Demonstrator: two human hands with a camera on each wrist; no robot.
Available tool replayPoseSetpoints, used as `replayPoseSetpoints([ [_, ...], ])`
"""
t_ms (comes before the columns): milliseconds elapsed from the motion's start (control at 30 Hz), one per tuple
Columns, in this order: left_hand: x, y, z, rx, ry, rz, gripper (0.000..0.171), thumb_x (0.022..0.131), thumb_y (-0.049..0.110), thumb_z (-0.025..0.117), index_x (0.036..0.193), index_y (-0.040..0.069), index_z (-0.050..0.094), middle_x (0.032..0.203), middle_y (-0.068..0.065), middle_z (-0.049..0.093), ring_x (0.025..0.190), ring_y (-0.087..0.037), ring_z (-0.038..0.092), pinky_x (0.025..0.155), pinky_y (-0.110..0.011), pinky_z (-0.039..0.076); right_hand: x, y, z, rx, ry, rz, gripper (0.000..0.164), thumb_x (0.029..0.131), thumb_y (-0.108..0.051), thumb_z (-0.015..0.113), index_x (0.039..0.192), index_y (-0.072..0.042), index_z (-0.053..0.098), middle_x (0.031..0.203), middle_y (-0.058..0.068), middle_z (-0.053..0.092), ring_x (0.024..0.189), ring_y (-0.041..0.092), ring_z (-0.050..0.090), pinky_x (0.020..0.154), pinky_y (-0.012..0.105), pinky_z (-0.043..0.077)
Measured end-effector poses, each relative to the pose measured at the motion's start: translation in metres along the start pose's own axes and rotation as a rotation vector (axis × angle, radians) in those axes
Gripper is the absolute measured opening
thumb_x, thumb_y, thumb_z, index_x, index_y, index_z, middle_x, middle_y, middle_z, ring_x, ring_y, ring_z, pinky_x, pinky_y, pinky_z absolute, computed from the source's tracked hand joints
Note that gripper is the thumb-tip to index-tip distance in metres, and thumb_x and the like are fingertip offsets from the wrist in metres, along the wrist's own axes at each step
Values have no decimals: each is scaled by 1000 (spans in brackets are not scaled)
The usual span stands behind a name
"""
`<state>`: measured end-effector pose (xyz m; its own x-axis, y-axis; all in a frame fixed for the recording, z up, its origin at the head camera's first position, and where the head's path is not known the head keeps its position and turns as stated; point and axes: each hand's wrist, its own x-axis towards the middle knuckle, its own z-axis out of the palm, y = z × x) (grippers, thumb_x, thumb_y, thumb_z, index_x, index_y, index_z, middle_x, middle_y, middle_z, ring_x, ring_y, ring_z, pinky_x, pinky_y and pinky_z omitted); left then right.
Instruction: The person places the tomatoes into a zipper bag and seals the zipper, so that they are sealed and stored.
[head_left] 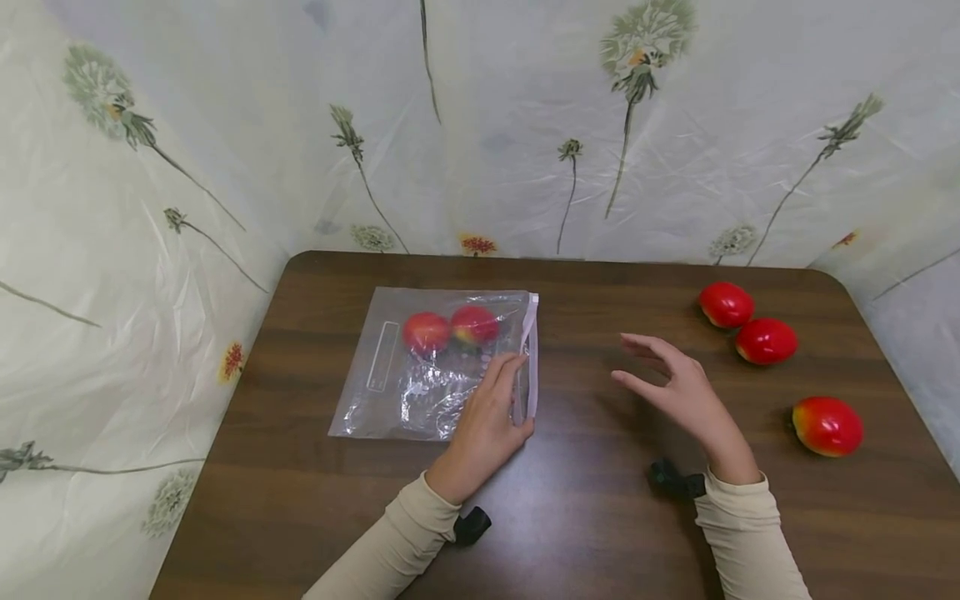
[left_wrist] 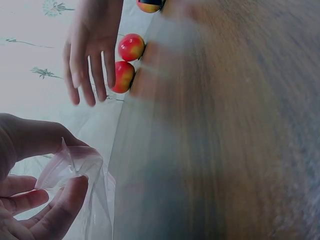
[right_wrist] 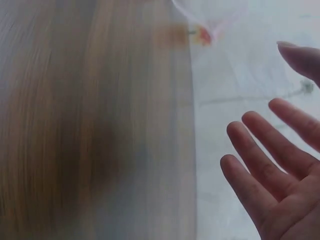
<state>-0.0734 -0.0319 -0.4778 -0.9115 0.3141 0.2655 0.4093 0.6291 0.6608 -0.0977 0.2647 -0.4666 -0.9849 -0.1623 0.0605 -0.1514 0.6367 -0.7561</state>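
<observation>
A clear zip bag (head_left: 386, 400) lies flat on the table with two red-and-yellow fruits (head_left: 427, 332) inside, near its far side. At the bag's right end, where the whitish zip strip (head_left: 533, 333) runs, my left hand (head_left: 486, 429) holds the mouth. The left wrist view shows thumb and fingers pinching the bag's edge (left_wrist: 75, 162), which stands slightly parted. My right hand (head_left: 678, 392) hovers above the table to the right of the bag, fingers spread and holding nothing. In the right wrist view its fingers (right_wrist: 265, 165) look straight and apart.
Three glossy red fruits with yellow patches are on the right: two close together at the back, one (head_left: 726, 304) behind the other (head_left: 767, 341), and a third (head_left: 828, 426) nearer. The brown wooden table (head_left: 585, 533) meets a flower-patterned sheet (head_left: 495, 167) at the back.
</observation>
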Motion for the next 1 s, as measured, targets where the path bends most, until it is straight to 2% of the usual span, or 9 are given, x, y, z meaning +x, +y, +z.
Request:
replayPoseSetpoints([
  [67, 0, 0, 0, 0, -2, 0, 88, 71, 5, 90, 148, 7, 48, 144, -6, 51, 91, -18, 70, 76, -28, 58, -4, 4, -7, -28, 19, 10, 61, 91, -33, 79, 146, -19, 57, 143, 12, 63, 132, 29, 59, 110, 41, 47],
  [167, 0, -1, 0, -2, -6, -5, 87, 71, 5, 89, 148, 7, 48, 145, -5, 51, 91, -18, 71, 77, -28, 58, -11, 13, -17, -61, 50, 37, 61, 91, -36, 79, 146, -22, 57, 143, 11, 63, 132, 27, 59, 108, 17, 46],
  [300, 0, -1, 0, -5, -9, -9, 87, 71, 5, 89, 148, 8, 48, 145, -6, 51, 92, -19, 71, 77, -29, 58, -22, 24, -30, -78, 92, 70, 61, 91, -35, 79, 146, -20, 56, 142, 12, 63, 127, -2, 56, 96, -3, 35],
  [400, 0, -1, -1, -6, -4, -5, 87, 71, 4, 89, 148, 7, 48, 144, -6, 52, 91, -18, 70, 76, -29, 58, -31, 30, -43, -105, 139, 86, 64, 91, -33, 79, 148, -17, 55, 140, 13, 64, 117, -23, 45, 92, -6, 32],
  [567, 0, -2, -1, -6, 5, 5, 87, 70, 3, 89, 147, 5, 49, 143, -7, 52, 89, -18, 69, 75, -28, 57, -47, 42, -65, -148, 218, 143, 68, 90, -31, 80, 151, -23, 52, 137, 11, 63, 115, -23, 41, 90, -4, 30],
  [800, -1, -2, 0, -7, 5, 12, 87, 70, 3, 89, 147, 6, 48, 143, -7, 52, 89, -18, 70, 74, -26, 57, -68, 59, -88, -167, 301, 190, 68, 90, -32, 81, 151, -21, 52, 119, -31, 52, 112, -27, 39, 94, -7, 26],
  [867, -1, -2, 0, -9, 5, 13, 87, 70, 3, 88, 147, 7, 48, 143, -7, 52, 89, -18, 70, 74, -26, 57, -74, 63, -93, -172, 308, 216, 70, 90, -33, 80, 153, -22, 51, 119, -36, 49, 114, -29, 38, 99, -6, 24],
  [933, 0, -1, 0, -12, 5, 15, 87, 70, 3, 88, 147, 6, 48, 143, -7, 52, 89, -18, 70, 74, -26, 57, -80, 68, -98, -188, 311, 254, 72, 91, -35, 79, 155, -24, 48, 126, -31, 52, 117, -27, 38, 102, -4, 23],
  [1000, 0, -1, 0, -13, 6, 15, 86, 70, 3, 88, 147, 6, 49, 143, -7, 52, 89, -19, 70, 75, -27, 58, -86, 72, -102, -198, 309, 296, 73, 92, -37, 77, 157, -27, 45, 141, -15, 57, 132, -18, 41, 110, 1, 23],
])
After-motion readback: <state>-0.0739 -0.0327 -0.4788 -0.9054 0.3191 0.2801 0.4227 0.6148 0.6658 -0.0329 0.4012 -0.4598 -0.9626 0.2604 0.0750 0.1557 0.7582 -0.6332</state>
